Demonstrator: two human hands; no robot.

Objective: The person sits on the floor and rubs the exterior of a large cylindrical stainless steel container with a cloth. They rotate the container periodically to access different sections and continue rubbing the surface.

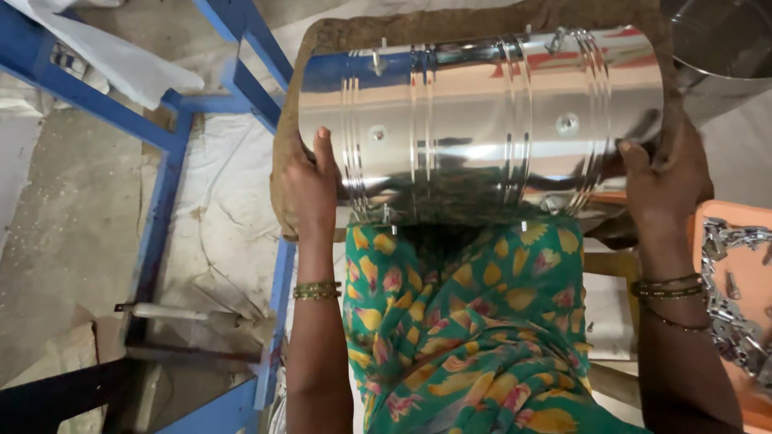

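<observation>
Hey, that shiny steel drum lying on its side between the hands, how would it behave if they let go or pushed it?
The steel drum would probably roll: it is round and lies on its side, steadied only by the left hand and right hand at its ends. Its mirror-polished skin looks slippery to grip. It seems stiff, thanks to the ribbed bands, and likely light if hollow, though its inside is not visible.

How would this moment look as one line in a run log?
left hand: grips left end of steel drum | right hand: grips right end | drum: lying sideways on brown pad | orange tray of metal parts: right
</observation>
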